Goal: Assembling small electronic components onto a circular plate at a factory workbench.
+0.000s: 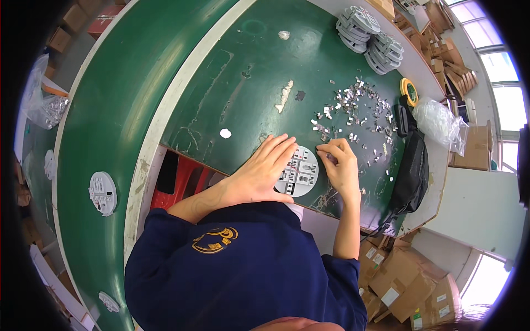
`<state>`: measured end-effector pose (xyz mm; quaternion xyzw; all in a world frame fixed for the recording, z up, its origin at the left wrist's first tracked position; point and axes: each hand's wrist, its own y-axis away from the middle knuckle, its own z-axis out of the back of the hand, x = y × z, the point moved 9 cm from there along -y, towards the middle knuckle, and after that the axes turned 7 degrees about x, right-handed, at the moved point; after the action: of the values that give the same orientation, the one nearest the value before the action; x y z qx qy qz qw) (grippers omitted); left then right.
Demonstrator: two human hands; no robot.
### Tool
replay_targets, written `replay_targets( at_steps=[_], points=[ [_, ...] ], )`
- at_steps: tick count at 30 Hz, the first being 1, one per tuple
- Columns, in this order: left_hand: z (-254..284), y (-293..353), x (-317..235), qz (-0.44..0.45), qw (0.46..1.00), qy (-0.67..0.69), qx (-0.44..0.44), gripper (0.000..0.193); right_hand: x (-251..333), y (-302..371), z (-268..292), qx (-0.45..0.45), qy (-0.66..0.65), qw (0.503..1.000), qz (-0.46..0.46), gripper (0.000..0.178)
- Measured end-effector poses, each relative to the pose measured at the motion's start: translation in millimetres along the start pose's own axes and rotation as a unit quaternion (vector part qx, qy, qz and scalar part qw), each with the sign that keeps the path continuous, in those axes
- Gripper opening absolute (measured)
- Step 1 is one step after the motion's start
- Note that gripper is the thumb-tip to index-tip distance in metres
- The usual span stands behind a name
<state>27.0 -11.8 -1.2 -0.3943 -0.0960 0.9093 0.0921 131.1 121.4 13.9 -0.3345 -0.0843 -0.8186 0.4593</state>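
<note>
A round light-grey plastic plate [301, 181] with moulded slots and small parts in it lies on the green worktable near its front edge. My left hand [265, 164] rests across the plate's left side, fingers stretched out, covering part of it. Just off the plate's upper right edge is my right hand [341, 164], its thumb and forefinger pinched together. Whatever sits between those fingertips is too small to name. Beyond the right hand, many small metal and white pieces [353, 105] lie scattered over the tabletop.
Stacks of grey round plates [359, 27] stand at the far right. Along the right edge lie a yellow tape roll [408, 91], a clear plastic bag [439, 121] and a black bag [413, 174]. On the left, a green conveyor belt [118, 138] carries another round plate [103, 193].
</note>
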Motion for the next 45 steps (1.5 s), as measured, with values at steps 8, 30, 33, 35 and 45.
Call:
replay_targets(
  at_steps=[8,30,33,35,45],
  points=[
    [7,3,4,-0.019,0.994,0.048,-0.094,0.038,5,25,-7,0.044,-0.187,0.968,-0.162,0.012],
    [11,1,2,-0.025,0.99,0.046,-0.133,0.012,30,54,-17,-0.062,-0.159,0.972,-0.161,0.01],
    [12,1,1,-0.028,0.989,0.047,-0.138,0.013,32,56,-19,-0.057,-0.168,0.971,-0.162,0.01],
    [13,1,1,-0.03,0.989,0.047,-0.14,0.014,35,53,-19,-0.052,-0.152,0.977,-0.143,0.01],
    [16,5,12,-0.004,0.982,0.11,-0.153,0.013,62,18,-16,0.082,-0.016,0.996,0.014,0.01]
  ],
)
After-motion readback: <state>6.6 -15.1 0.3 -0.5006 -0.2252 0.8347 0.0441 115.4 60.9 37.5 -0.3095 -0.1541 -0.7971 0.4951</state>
